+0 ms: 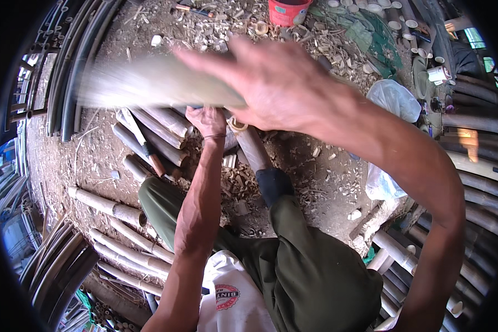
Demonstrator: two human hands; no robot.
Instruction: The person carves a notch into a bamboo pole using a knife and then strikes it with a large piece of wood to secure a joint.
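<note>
My right hand (271,83) is raised at the upper middle and smeared by motion. From it a broad, pale, blurred thing (149,83) stretches left, its kind impossible to make out. Below this thing, my left hand (207,120) has its fingers curled closed around something mostly hidden. A short bamboo piece (253,148) lies just right of my left wrist, its cut end up and its lower end at my dark-covered foot.
A machete (156,165) with a brown handle rests on bamboo lengths (160,124) at the left. More bamboo poles (108,205) lie lower left and along the right. A red bucket (289,12), plastic bag (393,99) and wood chips (337,185) surround the work spot.
</note>
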